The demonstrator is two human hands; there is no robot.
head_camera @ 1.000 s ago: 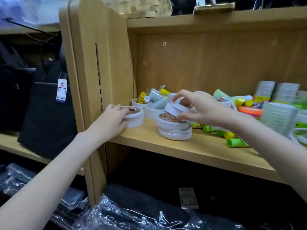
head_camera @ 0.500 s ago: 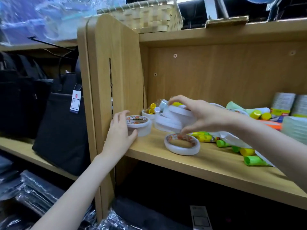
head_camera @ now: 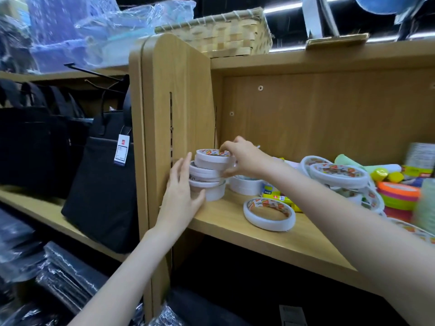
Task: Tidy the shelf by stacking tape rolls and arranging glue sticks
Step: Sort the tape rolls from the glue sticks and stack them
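The stack (head_camera: 208, 176) of tape rolls stood at the left end of the shelf (head_camera: 270, 241), hard by the side panel (head_camera: 179, 102), and it looked ready to topple: its layers sat out of line, the upper ones shifted right and slightly tilted over a wider roll at the bottom. A careless release, or a nudge from either side, would likely slide the top rolls off toward the loose roll (head_camera: 269, 214) lying flat nearby.

The right hand (head_camera: 244, 158) had its fingers curled over the top roll (head_camera: 213, 158), thumb under its edge, gripping it. The left hand (head_camera: 181, 196) was open, fingers fairly straight, resting against the stack's left side as a brace (how firmly it pressed could not be told). More rolls (head_camera: 339, 172) and the glue sticks (head_camera: 379, 174) lay jumbled further right, not yet sorted.
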